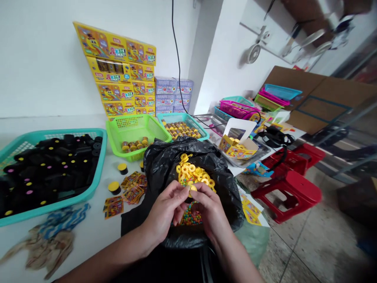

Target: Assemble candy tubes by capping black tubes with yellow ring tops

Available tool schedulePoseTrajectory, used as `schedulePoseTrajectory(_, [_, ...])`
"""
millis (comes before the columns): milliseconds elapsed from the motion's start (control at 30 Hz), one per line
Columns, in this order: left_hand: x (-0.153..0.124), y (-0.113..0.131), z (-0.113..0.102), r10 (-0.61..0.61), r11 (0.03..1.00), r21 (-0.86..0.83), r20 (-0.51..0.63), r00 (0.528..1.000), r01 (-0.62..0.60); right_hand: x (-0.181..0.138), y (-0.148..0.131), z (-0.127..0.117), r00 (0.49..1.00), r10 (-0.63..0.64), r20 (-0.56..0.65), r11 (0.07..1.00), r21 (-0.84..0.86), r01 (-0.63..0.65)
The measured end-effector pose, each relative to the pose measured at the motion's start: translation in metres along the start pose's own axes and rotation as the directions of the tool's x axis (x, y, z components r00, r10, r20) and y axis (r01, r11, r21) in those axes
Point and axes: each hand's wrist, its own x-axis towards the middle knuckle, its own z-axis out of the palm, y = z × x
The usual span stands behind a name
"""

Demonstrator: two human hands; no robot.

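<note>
My left hand [168, 204] and my right hand [208, 202] meet in the middle of the view, fingers closed. Between their fingertips is a small yellow cap [193, 188], with something dark just under it, mostly hidden by the fingers. Below lies an opening lined with a black plastic bag [160, 157]. Inside it are a heap of yellow rings [188, 169] and many small multicoloured beads [191, 216]. To the left on the table stand black cups with yellow lids, one nearer cup [114, 188] and another cup [122, 169], beside a scatter of printed cards [135, 188].
A teal basket [100, 169] of black cups is at left, with a crumpled cloth [59, 236] before it. Behind are a green basket [118, 131] and a blue basket [203, 133] of small jars, and stacked yellow boxes [118, 84]. Red stools [294, 188] stand right.
</note>
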Motion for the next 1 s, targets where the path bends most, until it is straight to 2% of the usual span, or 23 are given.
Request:
schedulePoseTrajectory(167, [-0.001,0.002,0.000,0.010,0.992,0.128,0.008,1.000,-0.011,0.007,-0.002,0.000,0.995,0.086,-0.045,0.993,0.089,-0.082])
schedulePoseTrajectory(233, [-0.003,0.003,0.000,0.020,0.981,0.194,0.052,0.998,-0.029,0.006,-0.004,-0.002,0.993,0.094,-0.066,0.992,0.086,-0.088])
schedulePoseTrajectory(300, [-0.005,0.004,-0.001,0.094,0.954,0.274,0.121,0.988,-0.124,0.004,-0.004,-0.003,0.991,0.084,-0.103,0.995,0.063,-0.078])
schedulePoseTrajectory(367, [-0.008,0.004,-0.004,0.269,0.853,0.420,0.154,0.951,-0.309,0.001,-0.004,-0.004,0.989,0.096,-0.110,0.995,0.012,-0.095])
schedulePoseTrajectory(433, [-0.010,0.005,-0.010,0.452,0.658,0.612,0.145,0.880,-0.439,0.000,-0.002,-0.001,0.995,0.085,-0.043,0.995,-0.051,-0.087])
schedulePoseTrajectory(500, [-0.015,0.008,-0.018,0.550,0.503,0.739,0.126,0.825,-0.448,-0.002,-0.001,0.003,0.997,0.062,0.054,0.990,-0.129,-0.054])
schedulePoseTrajectory(533, [-0.019,0.010,-0.024,0.573,0.474,0.764,0.109,0.812,-0.437,-0.003,0.000,0.006,0.995,0.050,0.091,0.986,-0.165,-0.034])
schedulePoseTrajectory(600, [-0.029,0.014,-0.038,0.596,0.489,0.771,0.046,0.801,-0.408,-0.004,0.001,0.009,0.991,0.043,0.125,0.973,-0.228,-0.014])
schedulePoseTrajectory(667, [-0.041,0.016,-0.059,0.600,0.538,0.769,-0.064,0.797,-0.344,-0.003,0.003,0.010,0.990,0.075,0.124,0.959,-0.283,-0.037])
schedulePoseTrajectory(767, [-0.061,0.016,-0.101,0.539,0.576,0.806,-0.249,0.805,-0.136,0.003,0.008,0.007,0.983,0.155,0.102,0.937,-0.330,-0.113])
schedulePoseTrajectory(833, [-0.073,0.015,-0.132,0.422,0.524,0.851,-0.307,0.853,0.047,0.007,0.011,0.006,0.978,0.184,0.096,0.930,-0.339,-0.142])
schedulePoseTrajectory(900, [-0.081,0.014,-0.157,0.287,0.404,0.889,-0.347,0.893,0.216,0.008,0.014,0.008,0.977,0.190,0.101,0.929,-0.341,-0.145])
schedulePoseTrajectory(1000, [-0.085,0.012,-0.177,0.216,0.281,0.891,-0.421,0.881,0.357,0.006,0.015,0.015,0.980,0.170,0.102,0.931,-0.343,-0.126])
